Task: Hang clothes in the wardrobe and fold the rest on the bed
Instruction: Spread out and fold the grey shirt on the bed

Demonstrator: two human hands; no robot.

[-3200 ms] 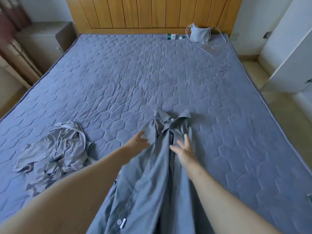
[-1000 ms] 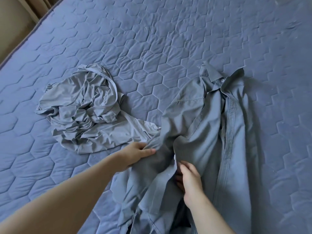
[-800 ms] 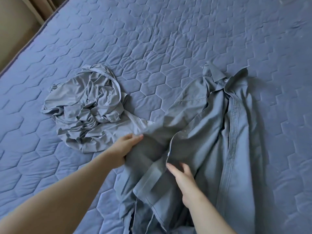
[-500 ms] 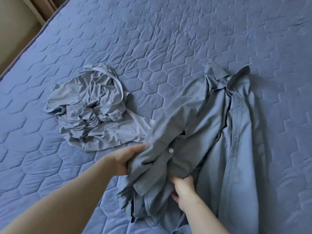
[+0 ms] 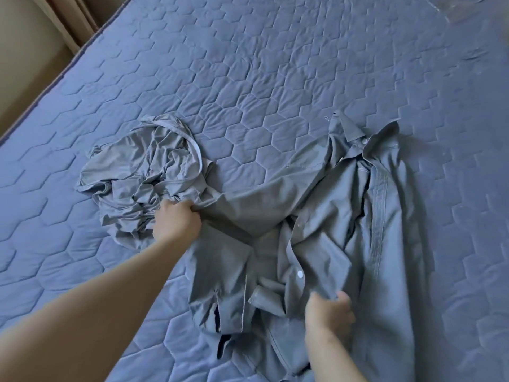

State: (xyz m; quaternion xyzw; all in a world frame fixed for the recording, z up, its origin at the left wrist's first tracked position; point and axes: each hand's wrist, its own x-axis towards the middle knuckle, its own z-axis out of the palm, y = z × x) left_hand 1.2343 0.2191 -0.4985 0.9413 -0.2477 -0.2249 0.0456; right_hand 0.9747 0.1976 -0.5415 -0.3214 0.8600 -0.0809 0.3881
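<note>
Blue-grey shirt (image 5: 344, 216) lies open-fronted on the bed (image 5: 275, 64), collar (image 5: 355, 130) at the far end, hem toward the near edge. Left hand (image 5: 176, 220): fingers (image 5: 190, 209) curled tight round the shirt's left-side cloth. Compared with half a second ago, that cloth is drawn out leftward from a bunch at the middle into a taut, flatter span, ending against the crumpled grey garment (image 5: 137, 183). Right hand (image 5: 327, 310) now sits nearer along the button placket (image 5: 296, 260), fingers pinching its edge and holding it down. Judgement: spreading step, shirt being flattened ahead of folding; no fold made yet. The sleeve near the middle remains rumpled. The grey garment is untouched and unfolded, and the stretched cloth overlapping its edge may drag it.
</note>
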